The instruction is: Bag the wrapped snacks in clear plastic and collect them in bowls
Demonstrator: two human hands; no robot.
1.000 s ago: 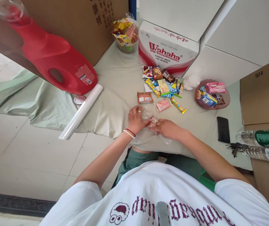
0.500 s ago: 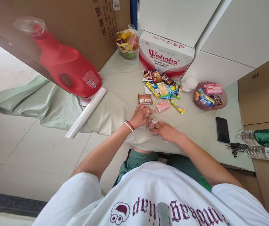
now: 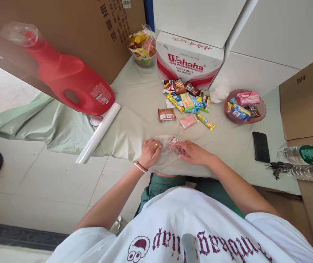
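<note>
Near the cloth's front edge, my left hand (image 3: 151, 151) is closed on the left end of a thin clear plastic film (image 3: 163, 141). A small reddish-brown snack packet (image 3: 174, 144) lies within that film. My right hand (image 3: 196, 152) grips the packet's right side, with thumb and fingers partly hiding it. Just beyond my hands are a brown snack packet (image 3: 167, 114) and a pink snack packet (image 3: 188, 121) that looks wrapped in clear plastic. Farther back lies a pile of mixed snack packets (image 3: 186, 100).
A roll of clear plastic (image 3: 98, 133) and a red jug (image 3: 75, 84) are at left. Behind stand a Wahaha carton (image 3: 189, 62) and a snack-filled bowl (image 3: 142, 47). At right are a pink bowl (image 3: 262, 115), phone (image 3: 260, 147), keys (image 3: 279, 168) and bottles (image 3: 306, 155).
My left hand has moved left and toward me, away from the packet, stretching the plastic film out to the left. My right hand stays at the packet. The view has shifted slightly.
</note>
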